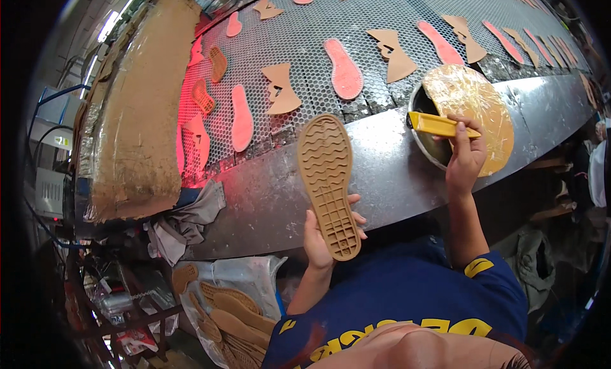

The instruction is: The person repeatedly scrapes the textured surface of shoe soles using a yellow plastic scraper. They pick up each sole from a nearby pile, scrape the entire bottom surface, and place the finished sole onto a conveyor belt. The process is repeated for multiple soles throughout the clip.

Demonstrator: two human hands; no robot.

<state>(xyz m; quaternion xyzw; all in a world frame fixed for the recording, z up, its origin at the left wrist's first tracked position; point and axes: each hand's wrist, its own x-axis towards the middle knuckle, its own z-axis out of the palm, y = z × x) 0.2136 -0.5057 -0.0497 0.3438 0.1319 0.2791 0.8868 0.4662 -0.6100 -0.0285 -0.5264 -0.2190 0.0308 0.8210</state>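
Two hands are at work, and both are ours. Our left hand (320, 242) has its grip closed on a tan rubber shoe sole (330, 181), held from below at the heel end, with the fingertips wrapping round the right edge. The sole stands nearly upright before us, tread side up, showing wavy ribs toward the toe and a square grid at the heel. It hangs above the near edge of the grey metal bench (388, 172), not touching it.

Our right hand (466, 154) grips a yellow-handled brush (440, 124), its handle lying almost level and pointing left over a dark round glue pot (428, 132). We cannot see the bristles. The pot sits on the bench, and a yellowish film-wrapped lid (474, 105) leans over its right side.

Beyond the bench runs a perforated mesh conveyor (356, 32) carrying pink insoles (344, 68) and tan bow-shaped cut pieces (280, 89), all well apart from one another. At our lower left, a plastic bag holds a stack of more tan soles (232, 321), and a grey rag (184, 226) hangs just beside the bench edge.
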